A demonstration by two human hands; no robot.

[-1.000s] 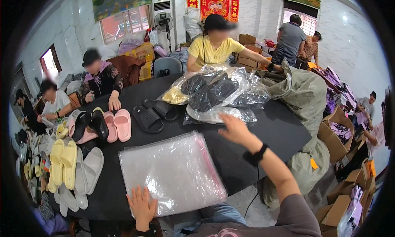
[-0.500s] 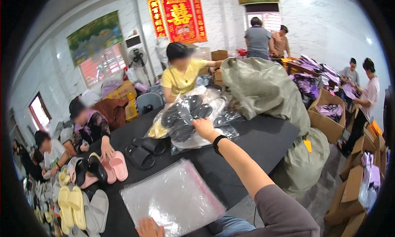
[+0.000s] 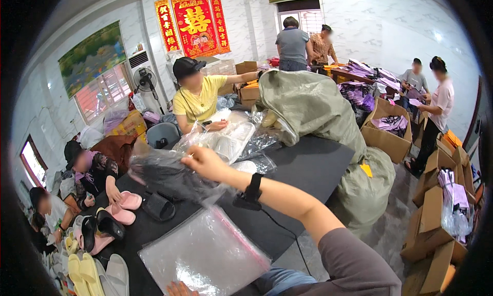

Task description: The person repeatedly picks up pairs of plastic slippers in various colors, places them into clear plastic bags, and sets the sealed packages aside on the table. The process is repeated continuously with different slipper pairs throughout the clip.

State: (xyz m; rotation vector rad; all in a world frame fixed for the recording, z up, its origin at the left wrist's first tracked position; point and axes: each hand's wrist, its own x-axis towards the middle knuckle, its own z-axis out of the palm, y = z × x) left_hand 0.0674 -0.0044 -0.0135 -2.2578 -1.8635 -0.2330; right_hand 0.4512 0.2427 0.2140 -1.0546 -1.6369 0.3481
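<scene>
My right hand [image 3: 204, 161], closed, grips a clear plastic bag [image 3: 163, 172] above the black table [image 3: 313, 160]. Dark shapes like slippers show through the bag, smeared by motion. At the lower edge, the fingers of my left hand [image 3: 181, 290] lie spread on a stack of clear plastic bags [image 3: 205, 252] with a pink edge strip. Just left of the hanging bag rests a black slipper [image 3: 158, 206]. Beyond my right hand are bagged white slippers [image 3: 228, 142] in a pile.
A co-worker in yellow [image 3: 197, 98] across the table holds a large grey-green sack [image 3: 308, 103]. Another person's hand [image 3: 114, 192] touches pink slippers [image 3: 123, 208] at left. Yellow slippers [image 3: 84, 273] and grey slippers [image 3: 117, 275] line the left edge. Cardboard boxes [image 3: 434, 208] stand at right.
My right hand has pulled the bag with dark slippers off the pile, leftward and nearer. White slippers now show in the pile. The view has shifted a little to the right.
</scene>
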